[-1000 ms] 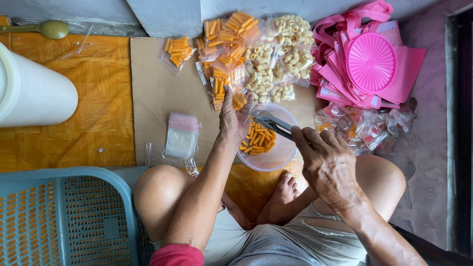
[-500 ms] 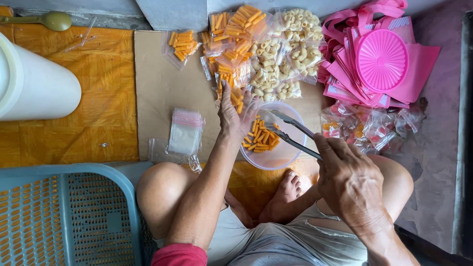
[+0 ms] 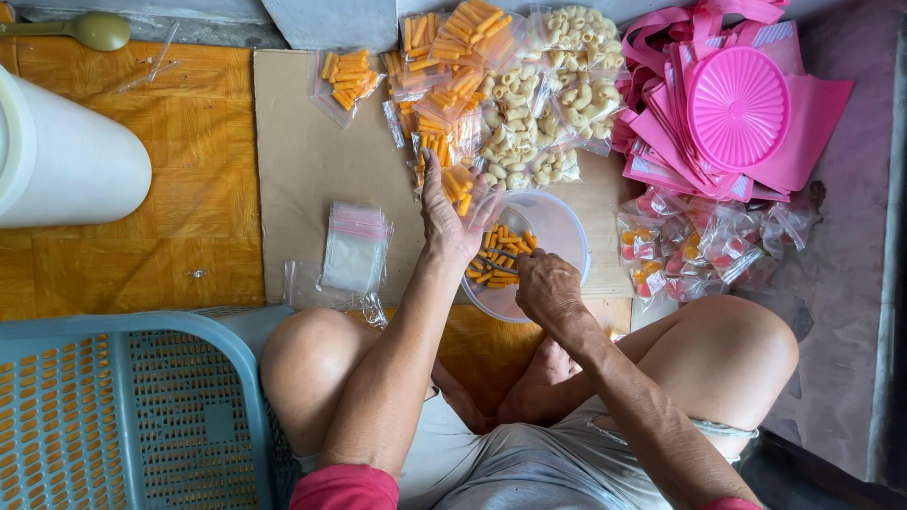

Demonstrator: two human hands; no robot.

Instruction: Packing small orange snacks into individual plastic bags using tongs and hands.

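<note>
A flat cardboard sheet (image 3: 302, 142) on the floor bears snack bags (image 3: 491, 94), empty bags (image 3: 354, 247) and a clear bowl (image 3: 557, 227).

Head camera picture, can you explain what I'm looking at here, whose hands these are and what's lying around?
The view comes from a camera on a seated person's head, looking down past their knees. The left hand holds a small clear bag of orange snack sticks over a clear plastic bowl. The right hand reaches into the bowl, among more orange sticks; whether it grips anything I cannot tell. On the cardboard sheet lie filled bags of orange sticks and pale curled snacks, plus a stack of empty zip bags. A round pink lid and a blue basket sit nearby.
</note>
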